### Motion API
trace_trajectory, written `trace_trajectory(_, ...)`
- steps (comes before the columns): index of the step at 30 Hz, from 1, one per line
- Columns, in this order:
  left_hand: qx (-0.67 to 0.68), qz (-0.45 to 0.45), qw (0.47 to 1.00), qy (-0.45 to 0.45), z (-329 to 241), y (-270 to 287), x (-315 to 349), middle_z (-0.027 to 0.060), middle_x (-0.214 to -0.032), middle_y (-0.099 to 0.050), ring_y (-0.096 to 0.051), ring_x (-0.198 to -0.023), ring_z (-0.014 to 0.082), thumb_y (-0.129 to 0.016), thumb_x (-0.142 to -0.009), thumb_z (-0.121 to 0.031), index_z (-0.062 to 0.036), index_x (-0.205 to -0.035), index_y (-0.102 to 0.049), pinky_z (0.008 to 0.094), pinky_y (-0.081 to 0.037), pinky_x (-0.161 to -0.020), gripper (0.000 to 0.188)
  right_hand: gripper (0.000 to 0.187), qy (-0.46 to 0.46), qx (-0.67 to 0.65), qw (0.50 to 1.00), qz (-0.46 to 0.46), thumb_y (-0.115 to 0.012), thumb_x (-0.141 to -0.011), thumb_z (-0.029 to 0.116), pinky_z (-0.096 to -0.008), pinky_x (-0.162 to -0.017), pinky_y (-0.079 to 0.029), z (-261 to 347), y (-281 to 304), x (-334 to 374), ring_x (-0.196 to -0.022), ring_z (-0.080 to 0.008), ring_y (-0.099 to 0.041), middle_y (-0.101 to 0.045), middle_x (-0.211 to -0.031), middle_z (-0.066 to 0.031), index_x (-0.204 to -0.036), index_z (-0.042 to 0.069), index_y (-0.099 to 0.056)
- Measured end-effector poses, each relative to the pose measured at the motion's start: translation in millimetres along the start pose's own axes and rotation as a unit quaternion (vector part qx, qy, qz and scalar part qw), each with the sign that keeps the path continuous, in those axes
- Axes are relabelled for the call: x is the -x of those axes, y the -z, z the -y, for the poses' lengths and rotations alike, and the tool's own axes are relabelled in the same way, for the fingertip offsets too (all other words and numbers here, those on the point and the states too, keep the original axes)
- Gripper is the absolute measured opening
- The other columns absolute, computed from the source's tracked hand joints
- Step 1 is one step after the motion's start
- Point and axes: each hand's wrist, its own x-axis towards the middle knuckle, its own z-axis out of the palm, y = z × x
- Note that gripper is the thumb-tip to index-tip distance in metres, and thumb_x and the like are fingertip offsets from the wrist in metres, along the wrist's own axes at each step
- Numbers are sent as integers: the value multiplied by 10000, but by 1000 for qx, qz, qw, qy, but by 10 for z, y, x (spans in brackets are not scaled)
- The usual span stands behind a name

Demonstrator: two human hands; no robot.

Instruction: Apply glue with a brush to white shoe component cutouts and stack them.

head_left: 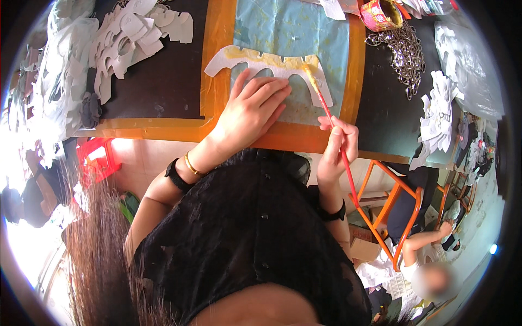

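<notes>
On the pale blue sheet lies a white scalloped cut-out piece, with yellow glue-like paste spread along its upper edge. My left hand lies flat at the piece's lower edge, fingers stretched toward it and holding nothing. A thin red-handled brush is pinched in my right hand. Its yellow-coated tip touches the right end of the piece, and the handle slants down past my wrist. The bristles are covered in paste, so their shape is hidden.
White cut pieces are heaped at the left beside clear plastic bags. A paste-smeared tin, metal rings and a bundle of white pieces stand right. An orange-framed chair and another person are at lower right.
</notes>
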Motion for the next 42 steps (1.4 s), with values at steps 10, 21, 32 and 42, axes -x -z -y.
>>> trace_trajectory(10,17,-10,1000,1,4,-11,23,41,-1222,-619,-568,-1167,209,-695,-835,-87,-75,-1161,-656,484,-348,-1099,329,182,-131,-123,983,-21,-463,-1001,90,-333,-807,-517,144,-136,-44,-826,-194,-634,-673,-939,-180,-1076,-37,-569)
trace_trajectory(21,11,-19,1000,1,31,-56,56,32,-1235,-627,-571,-1182,194,-693,-851,-126,-78,-1166,-666,502,-336,-1114,320,210,-254,-250,934,-7,-460,-994,119,-338,-837,-505,178,-178,-227,-887,-209,-636,-662,-950,-165,-1063,-33,-587)
trace_trajectory(32,-19,-12,1000,-18,50,-65,76,41,-1209,-637,-583,-1167,191,-690,-859,-152,-66,-1170,-664,514,-335,-1115,323,202,-240,-231,941,53,-463,-999,97,-318,-817,-506,181,-257,-391,-859,-202,-632,-665,-928,-152,-1053,-41,-600)
trace_trajectory(42,-14,-24,999,-21,52,-89,87,39,-1197,-636,-577,-1172,183,-706,-837,-144,-57,-1144,-666,508,-337,-1115,322,198,-227,-216,942,124,-480,-1007,119,-321,-814,-506,185,-313,-594,-851,-198,-628,-657,-915,-145,-1054,-44,-584)
